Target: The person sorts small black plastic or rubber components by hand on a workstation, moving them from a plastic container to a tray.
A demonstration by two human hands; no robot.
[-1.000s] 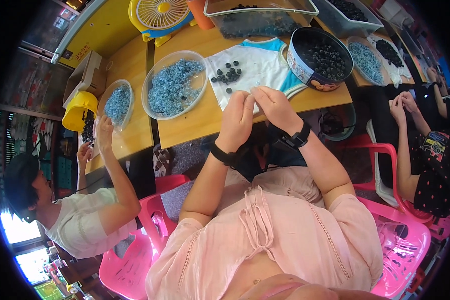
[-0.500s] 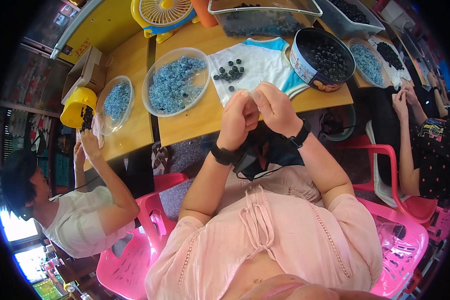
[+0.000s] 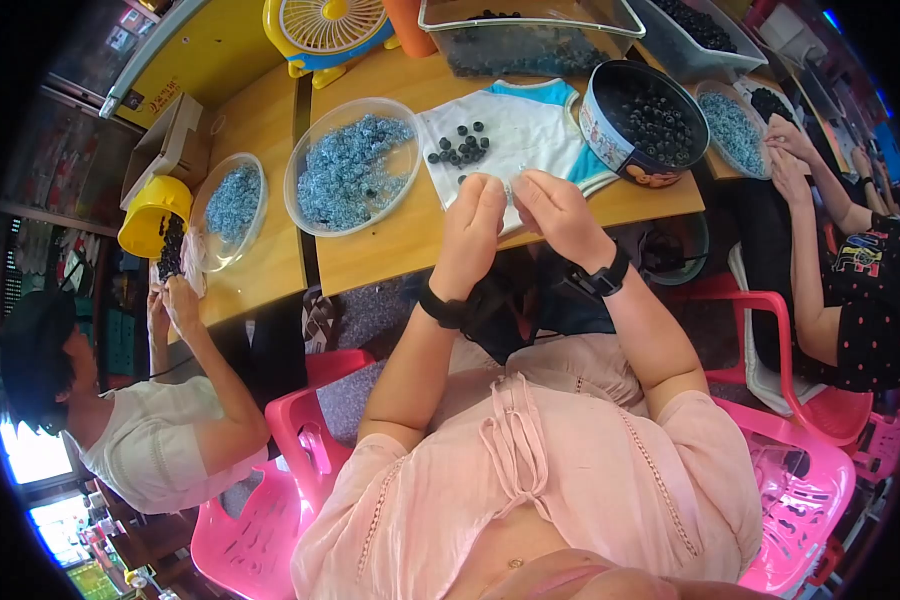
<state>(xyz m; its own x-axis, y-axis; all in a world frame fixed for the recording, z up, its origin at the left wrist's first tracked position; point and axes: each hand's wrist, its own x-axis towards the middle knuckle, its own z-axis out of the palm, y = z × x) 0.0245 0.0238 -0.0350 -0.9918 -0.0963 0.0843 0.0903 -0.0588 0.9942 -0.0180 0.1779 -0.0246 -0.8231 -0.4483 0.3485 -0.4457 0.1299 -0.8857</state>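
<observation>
My left hand (image 3: 473, 215) and my right hand (image 3: 562, 212) are held close together above the table's front edge, fingers pinched. A small clear piece (image 3: 511, 190) shows faintly between the fingertips; its kind is too small to make out. Just beyond them a white and turquoise cloth (image 3: 525, 125) lies on the table, shaped like a small garment. Several short black cylinders (image 3: 462, 152) are scattered on it. To its left stands a round clear tub (image 3: 295, 190) of small translucent blue pieces (image 3: 345, 175). A round tin (image 3: 602, 125) with more black cylinders (image 3: 660, 128) stands right of the cloth.
A yellow and blue fan (image 3: 330, 30) and clear bins (image 3: 530, 45) of black pieces stand at the back. On the left, a person (image 3: 160, 430) handles black pieces at a tipped yellow bucket (image 3: 150, 225). Another person's hands (image 3: 790, 160) are at the right beside a tub of blue pieces.
My hands have come slightly lower and a little apart at the knuckles, still pinched. The right-hand person's hands have moved up toward the tub. The left-hand person's hands have dropped slightly from the bucket.
</observation>
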